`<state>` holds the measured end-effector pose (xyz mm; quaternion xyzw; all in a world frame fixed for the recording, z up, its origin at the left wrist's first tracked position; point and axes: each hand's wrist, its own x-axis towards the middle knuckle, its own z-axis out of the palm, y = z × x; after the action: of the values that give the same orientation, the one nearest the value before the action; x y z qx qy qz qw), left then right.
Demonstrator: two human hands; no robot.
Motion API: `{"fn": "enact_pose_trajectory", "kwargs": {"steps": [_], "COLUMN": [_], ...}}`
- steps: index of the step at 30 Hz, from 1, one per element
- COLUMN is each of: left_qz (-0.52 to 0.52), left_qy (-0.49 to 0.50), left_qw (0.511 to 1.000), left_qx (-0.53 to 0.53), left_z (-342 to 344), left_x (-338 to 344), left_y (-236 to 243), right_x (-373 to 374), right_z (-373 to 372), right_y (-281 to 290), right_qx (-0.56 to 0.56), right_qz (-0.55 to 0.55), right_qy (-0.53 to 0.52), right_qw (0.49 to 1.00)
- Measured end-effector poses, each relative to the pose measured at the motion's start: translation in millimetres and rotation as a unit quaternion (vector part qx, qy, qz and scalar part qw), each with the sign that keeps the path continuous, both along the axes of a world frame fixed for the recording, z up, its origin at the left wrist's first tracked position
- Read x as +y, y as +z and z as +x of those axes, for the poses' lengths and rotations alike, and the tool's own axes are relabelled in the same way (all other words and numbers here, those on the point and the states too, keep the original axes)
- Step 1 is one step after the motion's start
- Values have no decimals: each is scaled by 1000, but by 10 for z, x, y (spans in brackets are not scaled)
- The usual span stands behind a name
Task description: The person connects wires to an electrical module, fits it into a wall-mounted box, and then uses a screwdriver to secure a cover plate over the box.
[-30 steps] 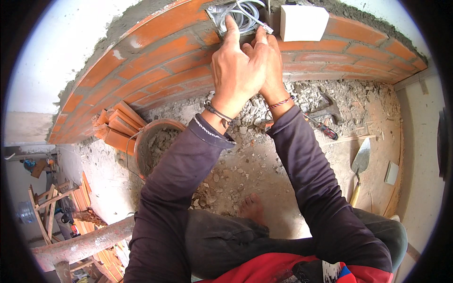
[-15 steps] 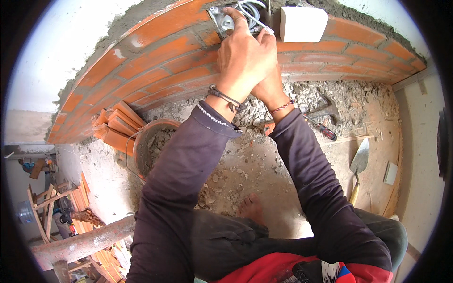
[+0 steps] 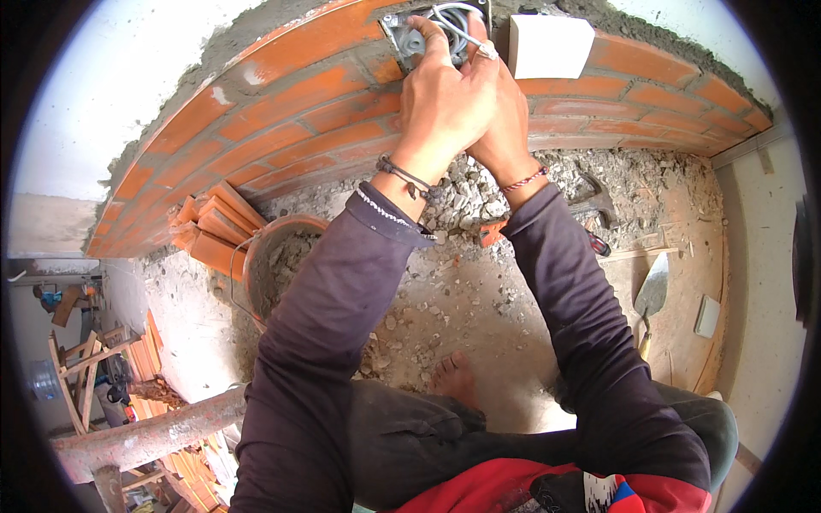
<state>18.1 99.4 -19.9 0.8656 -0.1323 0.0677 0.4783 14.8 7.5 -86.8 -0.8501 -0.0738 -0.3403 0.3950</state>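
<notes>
A loop of grey electrical cable (image 3: 453,19) sits in a recessed wall box (image 3: 395,26) at the top of the brick wall. My left hand (image 3: 446,104) is at the box, its index finger bent over the coil and its thumb by the cable's pale end. Beside it and partly behind it, my right hand (image 3: 506,120) grips the cable near that end, one finger reaching up into the box. The hands overlap, so some fingertips are hidden. Just right of the box is a blank white square cover (image 3: 552,46) on the wall.
Below the brick wall (image 3: 325,107) lies rubble (image 3: 466,201) with a hammer (image 3: 599,205), a screwdriver (image 3: 599,244) and an orange-handled tool (image 3: 492,232). A trowel (image 3: 653,286) lies at right. Left stand a mortar bucket (image 3: 256,278) and stacked bricks (image 3: 218,227). My bare foot (image 3: 453,376) is below.
My right hand has shifted right and up, and one of its fingers now shows inside the box. The cable's end has moved slightly up. My left hand has shifted slightly right.
</notes>
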Motion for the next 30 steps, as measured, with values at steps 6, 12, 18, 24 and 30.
{"fn": "enact_pose_trajectory", "kwargs": {"steps": [6, 12, 18, 24, 30], "left_qz": [-11, -35, -54, -91, -124], "left_qy": [12, 1, -7, -38, -52], "left_qw": [1000, 999, 998, 995, 990], "left_qx": [-11, -5, 18, 7, 30], "left_z": [-26, 6, 12, 95, 101], "left_x": [3, -13, 19, 128, 250], "left_y": [-24, 51, 30, -110, -113], "right_x": [32, -37, 12, 124, 263], "right_z": [-14, 106, 52, -163, -31], "right_y": [217, 242, 252, -92, -341], "right_qx": [37, 73, 16, -74, 8], "right_qz": [-46, -92, -67, 152, 344], "right_qy": [-26, -46, -27, -44, -43], "right_qw": [998, 992, 997, 985, 938]}}
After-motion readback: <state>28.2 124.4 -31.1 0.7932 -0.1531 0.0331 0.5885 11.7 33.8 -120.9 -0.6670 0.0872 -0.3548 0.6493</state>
